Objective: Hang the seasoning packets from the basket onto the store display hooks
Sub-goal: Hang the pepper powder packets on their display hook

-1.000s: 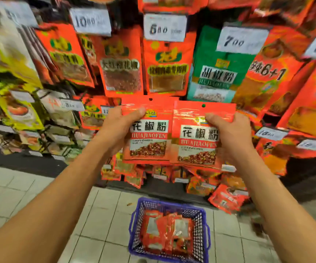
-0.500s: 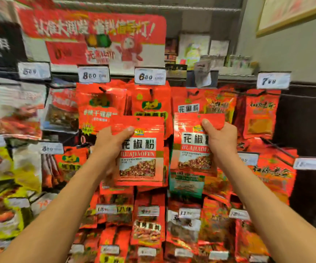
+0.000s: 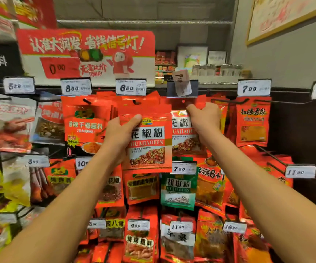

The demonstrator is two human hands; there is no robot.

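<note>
Red foil fills both grips: the left hand pinches one seasoning packet at its top corner, while the right hand clamps a second packet just beyond, its punched hole seemingly near the hook under the crooked price tag.

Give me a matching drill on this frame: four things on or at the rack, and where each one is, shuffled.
Things:
1. left hand
2. right hand
3. green packet
4. crooked price tag

Places or states:
A. below the tag that reads 7.00, in the middle row
B. holds a red packet by its upper left corner, in front of the rack
C. tilted in its dark holder above the right hand
D. pinches the top of another red packet just under its hang hole

Pairs: 1-B, 2-D, 3-A, 4-C
</note>
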